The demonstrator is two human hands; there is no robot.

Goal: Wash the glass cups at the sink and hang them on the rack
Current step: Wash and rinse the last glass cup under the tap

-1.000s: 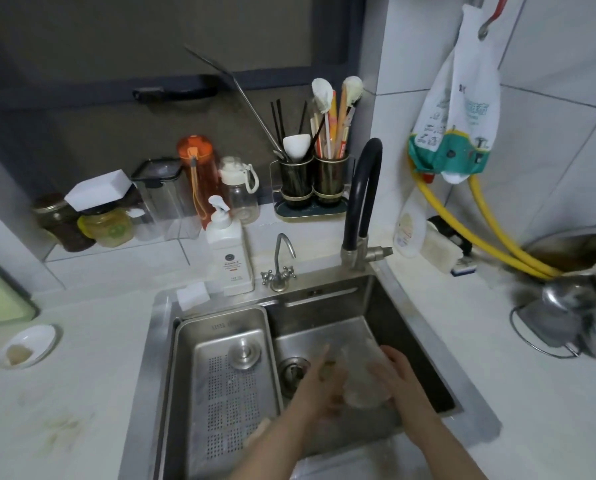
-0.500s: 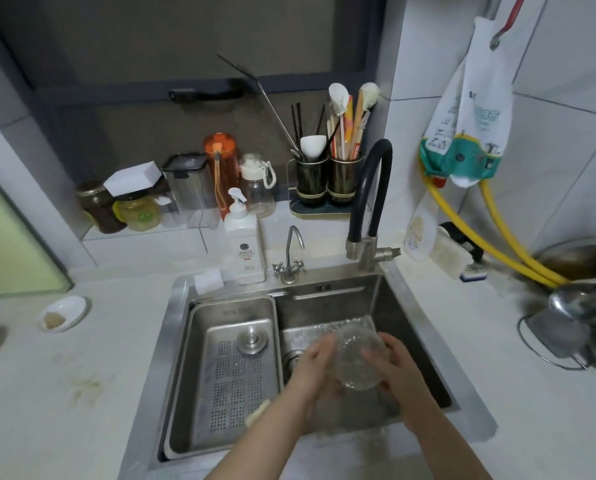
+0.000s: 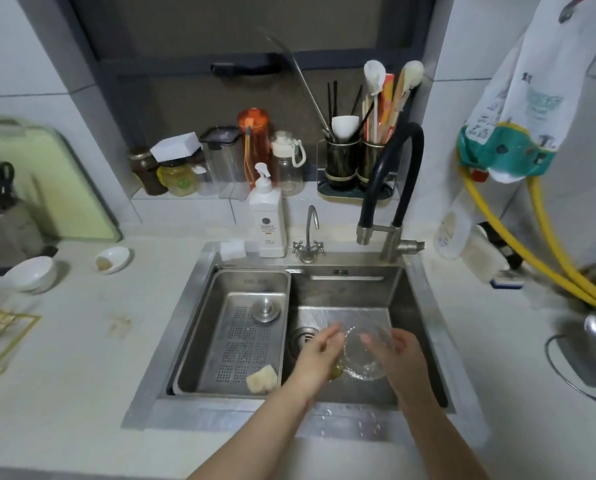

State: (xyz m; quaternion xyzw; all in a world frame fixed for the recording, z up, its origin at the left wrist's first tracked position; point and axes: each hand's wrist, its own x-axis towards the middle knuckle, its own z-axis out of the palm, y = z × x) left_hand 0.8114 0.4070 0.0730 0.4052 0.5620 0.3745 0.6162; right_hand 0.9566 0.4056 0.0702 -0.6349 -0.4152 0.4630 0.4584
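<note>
Glass cup (image 3: 365, 355) sits low over the right-hand basin of the sink (image 3: 424, 306), caught between both hands, and its open mouth tilts up and toward the wearer, so its long axis runs from the hands down and away toward the basin floor. On the cup's left, the left hand (image 3: 319, 355) cups the wall with fingers curled round the rim side; something small and yellowish shows under its palm, too blurred to name. On the cup's right, the right hand (image 3: 398, 355) presses against the opposite wall, with some fingers seeming to reach over the rim into the bowl. Both hands are closed on the glass, neither free. Just left of the grip lies the drain (image 3: 303, 336), and beyond that, across the divider, the perforated drain tray (image 3: 241, 337) with a pale sponge (image 3: 262, 377) at its near corner. Straight ahead of the grip and above it, the black gooseneck faucet (image 3: 398, 174) arches over the basin; no running water is visible. Far to the left of the grip, well apart across the counter, stands a gold wire rack (image 3: 4, 332), partly cut off by the frame edge. I judge that the hanging step turns on this: the rack lies to the left, so the left hand is the nearer one to carry the cup across, and the cup must be turned mouth-down from its present tilt.
</note>
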